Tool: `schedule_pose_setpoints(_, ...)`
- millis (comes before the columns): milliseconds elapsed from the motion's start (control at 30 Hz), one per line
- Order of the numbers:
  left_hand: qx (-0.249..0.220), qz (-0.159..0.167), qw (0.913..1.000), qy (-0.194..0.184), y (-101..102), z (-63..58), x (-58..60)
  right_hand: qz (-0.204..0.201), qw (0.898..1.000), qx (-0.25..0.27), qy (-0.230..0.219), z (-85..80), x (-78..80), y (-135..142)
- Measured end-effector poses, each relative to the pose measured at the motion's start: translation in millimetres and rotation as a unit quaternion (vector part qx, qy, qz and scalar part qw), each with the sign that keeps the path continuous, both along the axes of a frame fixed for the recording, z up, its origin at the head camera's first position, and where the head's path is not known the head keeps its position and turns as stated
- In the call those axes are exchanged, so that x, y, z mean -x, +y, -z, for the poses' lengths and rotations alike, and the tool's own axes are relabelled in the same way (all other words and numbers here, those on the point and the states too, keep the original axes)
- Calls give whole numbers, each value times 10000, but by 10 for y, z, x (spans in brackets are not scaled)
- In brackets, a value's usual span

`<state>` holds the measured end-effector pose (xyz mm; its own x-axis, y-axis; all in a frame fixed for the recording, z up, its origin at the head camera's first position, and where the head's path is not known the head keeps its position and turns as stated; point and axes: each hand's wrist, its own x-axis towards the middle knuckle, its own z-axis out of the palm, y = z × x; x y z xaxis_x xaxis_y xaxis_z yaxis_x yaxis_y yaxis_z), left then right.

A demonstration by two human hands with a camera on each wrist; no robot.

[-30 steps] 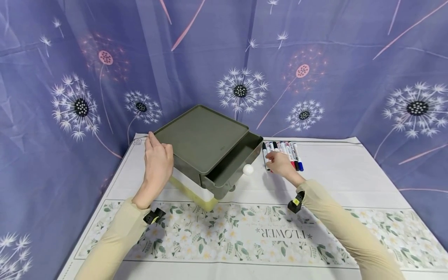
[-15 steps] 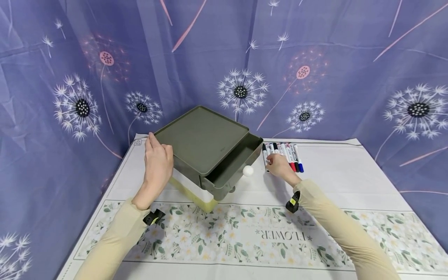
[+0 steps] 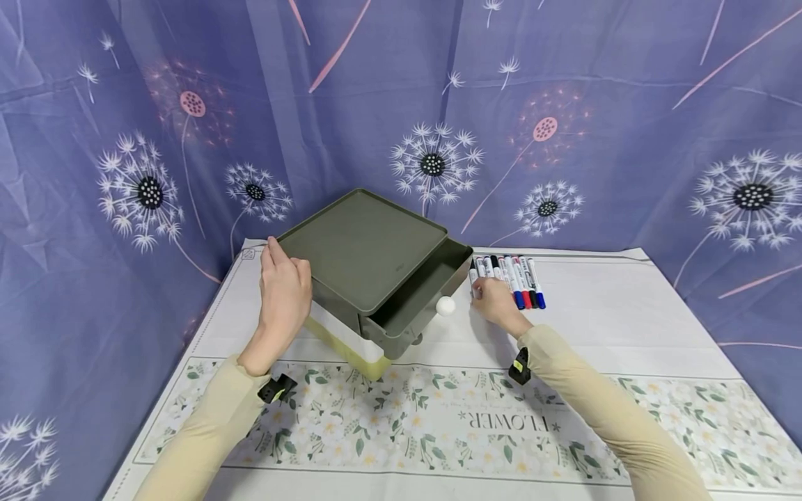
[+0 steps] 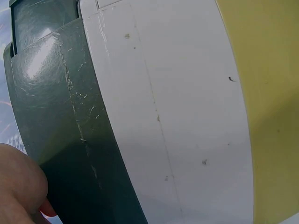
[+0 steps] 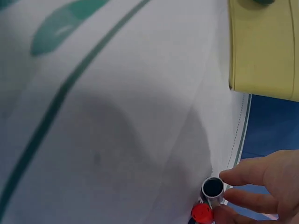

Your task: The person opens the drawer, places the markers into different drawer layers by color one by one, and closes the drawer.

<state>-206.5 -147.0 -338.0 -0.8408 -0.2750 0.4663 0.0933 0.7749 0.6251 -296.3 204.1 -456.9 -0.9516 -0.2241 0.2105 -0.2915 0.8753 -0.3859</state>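
Note:
My left hand (image 3: 285,292) rests against the left side of a stacked drawer box (image 3: 366,250), fingers at the top edge. The box has a dark green top tier, a white middle and a yellow base. Its top green drawer (image 3: 422,292), with a white round knob (image 3: 445,306), is pulled out. At the left end of a row of whiteboard markers (image 3: 523,282), my right hand (image 3: 497,303) pinches a marker (image 5: 213,187) with a dark round end. A red-ended marker (image 5: 202,213) lies beside it. My right hand hides parts of several markers.
A white tablecloth (image 3: 595,299) with a floral band (image 3: 351,431) covers the table. Behind it hangs a purple dandelion-print curtain (image 3: 351,104). The pulled-out drawer's front is close to the left end of the marker row.
My right hand has shifted slightly left along the markers, and a blue marker end now shows beside it. My left hand and the drawer box look the same.

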Motion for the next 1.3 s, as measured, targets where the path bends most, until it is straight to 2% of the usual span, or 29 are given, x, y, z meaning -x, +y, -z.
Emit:
schedule_pose_setpoints(300,-19,-19,10000,-16,-1,8,11,32,9999,-115,-117,-16,-31,-103)
schedule_pose_setpoints(500,-24,-43,10000,4,2,4,10,488,9985,-91,-245,-45,-59,-143)
schedule_pose_setpoints(733,-51,-12,9999,-153,-4,-4,10,938,9936,-117,-625,-86,-65,-162)
schedule_pose_setpoints(1167,49,-55,9998,-187,-3,0,10,1086,9862,577,-1106,-189,-49,-65)
schedule_pose_setpoints(1300,75,-83,9998,-139,1,0,11,1128,9848,570,-1193,-231,-40,-32)
